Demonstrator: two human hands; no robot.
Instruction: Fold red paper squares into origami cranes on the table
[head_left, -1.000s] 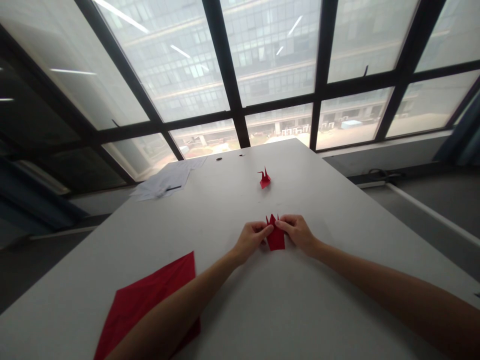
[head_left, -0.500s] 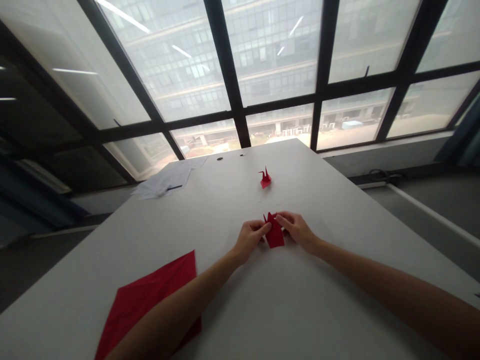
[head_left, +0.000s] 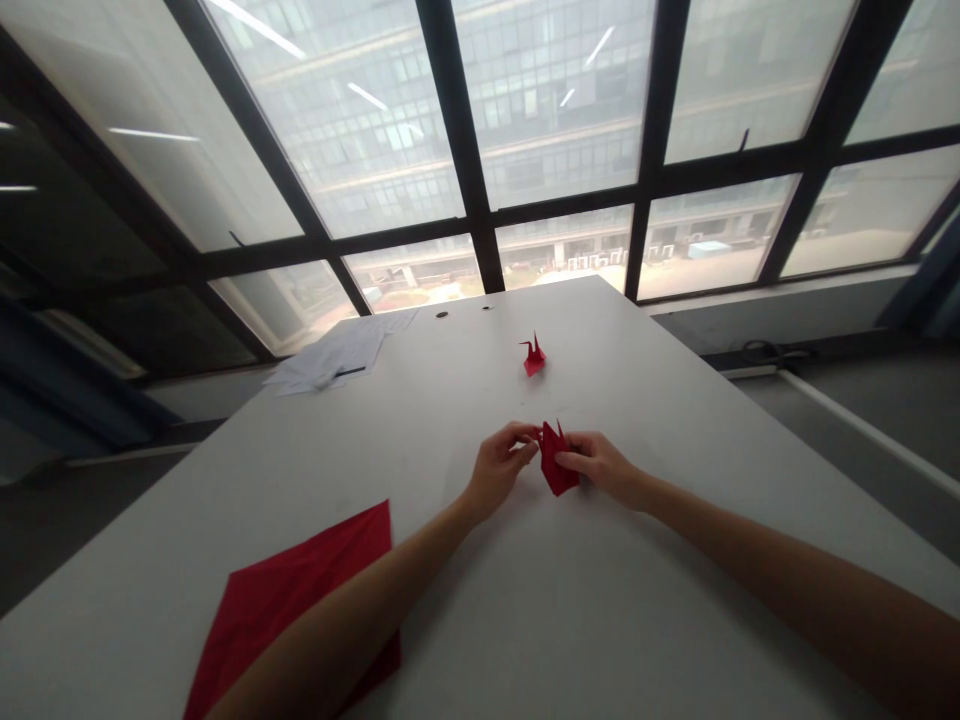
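Note:
A partly folded red paper crane, with narrow points at its top, is held a little above the white table. My right hand grips its body from the right, thumb in front and the other fingers mostly hidden behind. On the left side, my left hand is closed with its fingertips at a narrow point of the paper. Farther back stands a finished-looking small red origami crane, apart from both hands.
A large red paper sheet lies at the front left, partly under my left forearm. White papers with a dark pen rest at the far left of the table. Windows rise behind the table.
The folded paper has turned and tilted. My left thumb has left its front face and the fingers have moved to the left point, while my right thumb now presses on the body.

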